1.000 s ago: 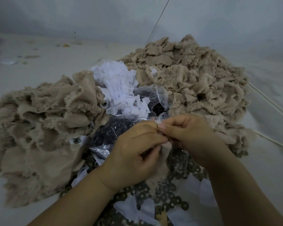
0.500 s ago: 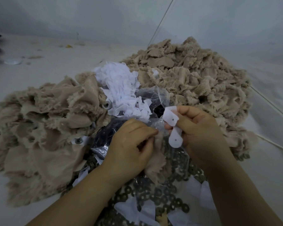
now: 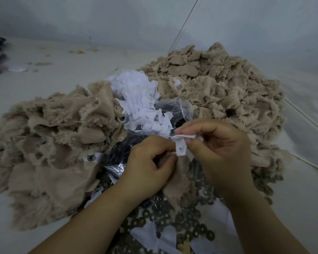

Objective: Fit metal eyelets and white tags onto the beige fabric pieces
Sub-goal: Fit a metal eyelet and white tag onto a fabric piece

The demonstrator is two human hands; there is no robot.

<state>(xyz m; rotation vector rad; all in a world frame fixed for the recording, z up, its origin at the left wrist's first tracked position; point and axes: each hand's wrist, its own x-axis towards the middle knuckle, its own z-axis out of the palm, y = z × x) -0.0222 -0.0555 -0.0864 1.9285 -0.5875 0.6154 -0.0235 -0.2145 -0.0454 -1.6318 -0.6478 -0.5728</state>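
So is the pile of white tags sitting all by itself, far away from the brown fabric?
No, the pile of white tags sits squeezed between two heaps of beige fabric, touching them.

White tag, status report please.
Right hand pinches white tag. Left hand grips beige fabric piece. Tag at fabric's top. Nothing blocking.

Two hands, the left hand (image 3: pixel 147 167) and right hand (image 3: pixel 220 153), share one white tag (image 3: pixel 181 146) and one beige fabric piece (image 3: pixel 180 176). Two beige heaps (image 3: pixel 50 143) (image 3: pixel 218 85), one white tag pile (image 3: pixel 138 101), eyelets (image 3: pixel 189 228) too many to count.
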